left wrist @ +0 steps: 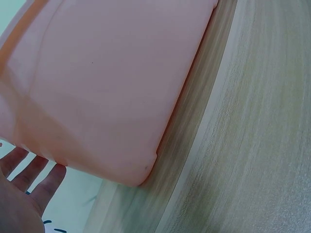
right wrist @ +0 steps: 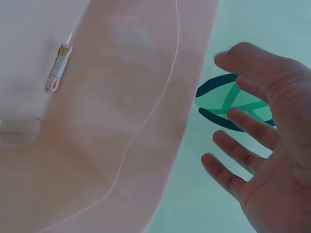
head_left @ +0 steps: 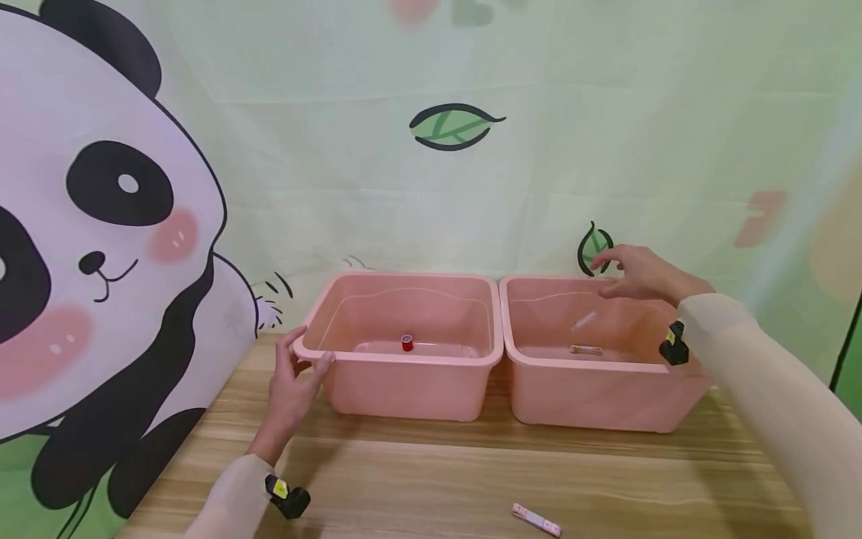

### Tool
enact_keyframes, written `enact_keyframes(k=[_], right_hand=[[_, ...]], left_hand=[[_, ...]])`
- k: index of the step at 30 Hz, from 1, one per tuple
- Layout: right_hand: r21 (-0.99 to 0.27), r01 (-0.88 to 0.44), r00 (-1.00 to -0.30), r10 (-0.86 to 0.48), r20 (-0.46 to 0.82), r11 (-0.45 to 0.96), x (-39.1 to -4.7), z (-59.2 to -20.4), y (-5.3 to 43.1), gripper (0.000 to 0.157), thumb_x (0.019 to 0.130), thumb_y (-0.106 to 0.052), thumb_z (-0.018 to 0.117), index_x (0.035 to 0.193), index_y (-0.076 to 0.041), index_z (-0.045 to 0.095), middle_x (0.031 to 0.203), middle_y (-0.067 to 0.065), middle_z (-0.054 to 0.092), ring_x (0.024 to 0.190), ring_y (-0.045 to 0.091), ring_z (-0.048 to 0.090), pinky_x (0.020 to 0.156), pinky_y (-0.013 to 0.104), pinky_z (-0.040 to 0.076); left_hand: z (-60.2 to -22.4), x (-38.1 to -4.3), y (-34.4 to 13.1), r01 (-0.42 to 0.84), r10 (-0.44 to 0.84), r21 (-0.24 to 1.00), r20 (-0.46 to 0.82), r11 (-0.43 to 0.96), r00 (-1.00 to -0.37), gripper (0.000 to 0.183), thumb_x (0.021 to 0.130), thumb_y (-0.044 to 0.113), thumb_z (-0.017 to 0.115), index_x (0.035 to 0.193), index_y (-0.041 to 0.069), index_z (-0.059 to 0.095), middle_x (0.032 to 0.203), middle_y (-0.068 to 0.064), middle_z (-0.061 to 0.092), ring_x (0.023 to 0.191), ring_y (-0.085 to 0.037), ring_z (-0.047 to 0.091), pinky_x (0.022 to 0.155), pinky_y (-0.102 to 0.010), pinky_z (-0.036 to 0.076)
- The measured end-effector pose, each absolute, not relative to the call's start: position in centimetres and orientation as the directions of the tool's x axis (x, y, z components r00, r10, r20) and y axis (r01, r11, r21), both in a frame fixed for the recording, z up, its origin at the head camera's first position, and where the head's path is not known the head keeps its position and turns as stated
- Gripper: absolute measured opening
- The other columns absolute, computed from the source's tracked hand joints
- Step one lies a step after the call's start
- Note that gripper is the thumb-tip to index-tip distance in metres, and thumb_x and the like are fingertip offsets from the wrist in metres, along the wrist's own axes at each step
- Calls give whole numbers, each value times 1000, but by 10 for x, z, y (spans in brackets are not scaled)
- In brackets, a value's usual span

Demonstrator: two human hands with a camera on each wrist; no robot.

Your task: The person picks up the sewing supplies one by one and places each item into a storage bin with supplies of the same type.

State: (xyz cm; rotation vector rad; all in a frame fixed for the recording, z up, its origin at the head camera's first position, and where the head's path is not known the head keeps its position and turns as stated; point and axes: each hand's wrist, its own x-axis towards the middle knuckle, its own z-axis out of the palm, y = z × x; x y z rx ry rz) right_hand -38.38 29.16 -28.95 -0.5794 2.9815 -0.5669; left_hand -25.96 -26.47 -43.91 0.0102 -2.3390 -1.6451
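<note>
My left hand [head_left: 294,389] rests at the front left corner of the left pink bin [head_left: 411,385]. Its thumb touches the front and its fingertips lie along the side wall, rather straight in the left wrist view. Above the back of the right pink bin [head_left: 599,400], my right hand [head_left: 640,273] hovers with fingers spread, holding nothing. Below it, a blurred whitish strip [head_left: 584,320] shows against the bin's inside. A small bundled cable [right wrist: 59,68] with a pale band lies on that bin's floor. Inside the left bin sits a small red roll [head_left: 407,343].
Both bins stand side by side on a wooden table [head_left: 404,479], close to a panda-printed cloth backdrop [head_left: 303,150]. A small pink-and-white banded bundle [head_left: 536,519] lies near the table's front.
</note>
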Motion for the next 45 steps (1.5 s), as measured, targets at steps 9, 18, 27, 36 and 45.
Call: enact_keyframes(k=[9, 18, 27, 36, 45], right_hand=[[-347, -406, -908, -417, 47, 845, -384, -291, 295, 76, 88, -35, 83, 149, -7, 48, 148, 26, 47, 131, 52, 46, 99, 68, 46], [-363, -431, -891, -453, 27, 826, -374, -289, 294, 84, 86, -38, 84, 153, -9, 42, 143, 25, 48, 128, 51, 48, 96, 66, 49], [-388, -473, -869, -492, 56, 791, -353, -277, 291, 94, 84, -42, 85, 158, -14, 34, 149, 23, 45, 130, 48, 48, 96, 68, 48], [-421, -530, -840, -522, 146, 736, -324, -274, 295, 89, 84, -38, 86, 157, -22, 38, 153, 14, 46, 128, 41, 52, 101, 66, 44], [-443, -564, -822, -524, 222, 697, -299, -278, 297, 86, 82, -35, 88, 154, -29, 43, 151, 4, 48, 124, 30, 56, 99, 58, 49]], left_hand=[[-415, -244, -254, 139, -169, 933, 204, 333, -964, 74, 101, 39, 64, 159, 24, 20, 160, -15, 37, 134, -35, 46, 107, -51, 47], [-412, -240, -251, 141, -164, 933, 204, 331, -965, 74, 101, 38, 65, 158, 21, 21, 160, -17, 37, 134, -36, 46, 107, -53, 46], [-410, -238, -249, 144, -167, 931, 209, 336, -963, 74, 102, 37, 65, 159, 20, 20, 160, -17, 37, 134, -36, 47, 107, -50, 46], [-443, -261, -263, 183, -176, 914, 260, 363, -949, 74, 100, 45, 65, 158, 31, 21, 159, -12, 40, 132, -32, 49, 105, -50, 50], [-438, -259, -262, 162, -172, 925, 232, 345, -957, 73, 101, 39, 64, 159, 29, 20, 161, -12, 37, 134, -33, 47, 106, -50, 48]])
